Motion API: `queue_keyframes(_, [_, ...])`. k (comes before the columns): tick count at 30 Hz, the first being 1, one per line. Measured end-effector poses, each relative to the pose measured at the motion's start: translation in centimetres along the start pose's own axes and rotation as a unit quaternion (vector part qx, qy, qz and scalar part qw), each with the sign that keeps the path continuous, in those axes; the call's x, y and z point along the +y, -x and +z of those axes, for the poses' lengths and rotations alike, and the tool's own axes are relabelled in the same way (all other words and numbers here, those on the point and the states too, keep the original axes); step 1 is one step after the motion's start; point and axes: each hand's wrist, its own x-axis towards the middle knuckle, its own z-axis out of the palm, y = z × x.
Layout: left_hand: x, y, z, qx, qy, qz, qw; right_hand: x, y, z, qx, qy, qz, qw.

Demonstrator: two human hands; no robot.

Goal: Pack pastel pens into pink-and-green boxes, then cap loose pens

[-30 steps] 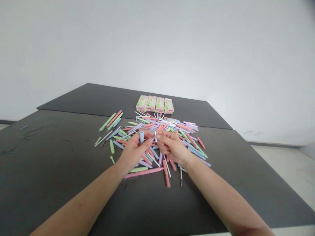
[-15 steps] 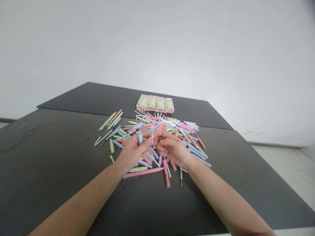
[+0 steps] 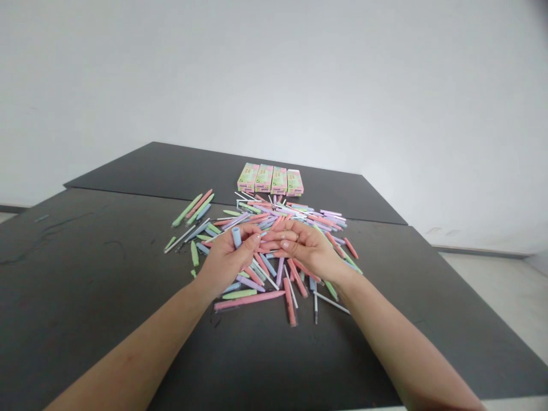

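Note:
My left hand [image 3: 226,257] is closed around a light-blue pen barrel [image 3: 236,237], whose open round end stands up between thumb and fingers. At its thumb tip shows a small pale-blue piece [image 3: 263,234], too small to name. My right hand [image 3: 310,248] meets the left from the other side, fingertips at that piece and thumb pressed toward its fingers. Whether the right hand grips something is hidden. Below and around both hands spreads a pile of loose pen parts: coral barrels [image 3: 289,301], green tapered pieces [image 3: 240,294], purple pieces [image 3: 251,283] and thin white refills [image 3: 333,303].
Several small pink-and-green boxes [image 3: 263,178] stand in a row behind the pile. Left of it lie green and coral pens [image 3: 188,209] side by side. The dark table [image 3: 107,240] has a seam across it, and a pale wall [image 3: 274,80] rises behind.
The left hand and the blue barrel have shifted slightly left, the barrel tilting a little. My right hand has turned and moved slightly, its fingers straighter, uncovering more parts below.

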Motion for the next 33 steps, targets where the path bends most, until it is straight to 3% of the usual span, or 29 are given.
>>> queue_keyframes(5, [0.2, 0.1, 0.1, -0.006, -0.039, 0.012, 0.999, -0.1, 0.0, -0.3, -0.016, 0.07, -0.016, 0.997])
queue_keyframes(13, [1.0, 0.7, 0.7, 0.009, -0.078, -0.026, 0.997, -0.3, 0.5, -0.3, -0.034, 0.224, -0.048, 0.973])
queue_keyframes(21, [1.1, 0.5, 0.8, 0.014, -0.132, 0.018, 0.991, 0.2, 0.6, -0.2, 0.003, 0.222, -0.04, 0.974])
queue_keyframes(33, [1.2, 0.5, 0.8, 0.006, -0.165, 0.038, 0.985, -0.2, 0.5, -0.1, 0.063, 0.283, -0.139, 0.947])
